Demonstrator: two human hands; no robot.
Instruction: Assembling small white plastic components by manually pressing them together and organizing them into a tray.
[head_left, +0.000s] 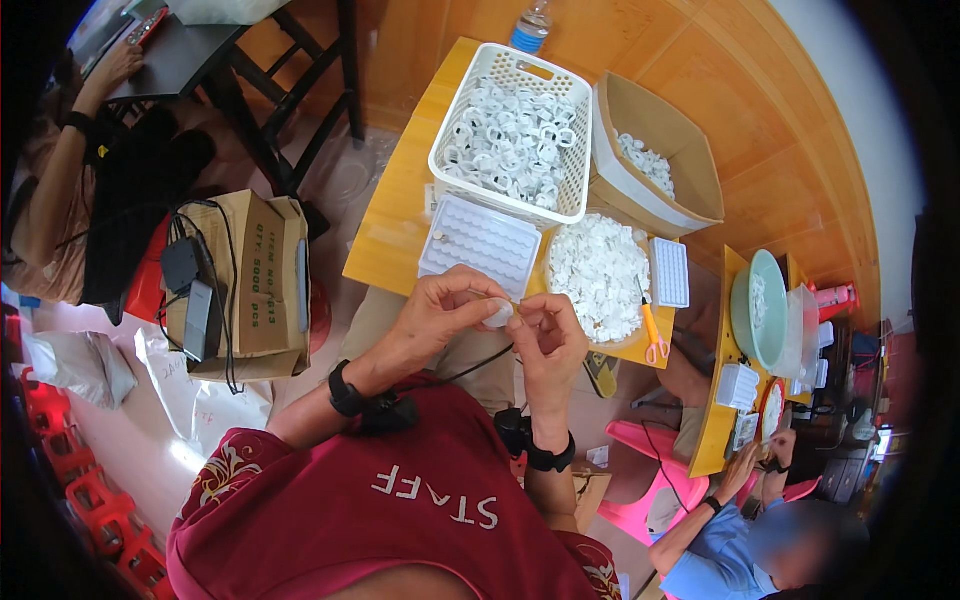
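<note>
Both hands pinched shut: left hand (447,303), right hand (547,335) together grip small white plastic piece (499,314).

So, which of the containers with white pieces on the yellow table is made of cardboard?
The brown cardboard box at the right of the white plastic basket. It holds only a few white pieces, while the basket and the round tray are nearly full.

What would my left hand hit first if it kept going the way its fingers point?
Probably the right hand: the left hand points right across a small white piece pinched between both hands. That piece is already touched, and depth is unclear.
</note>
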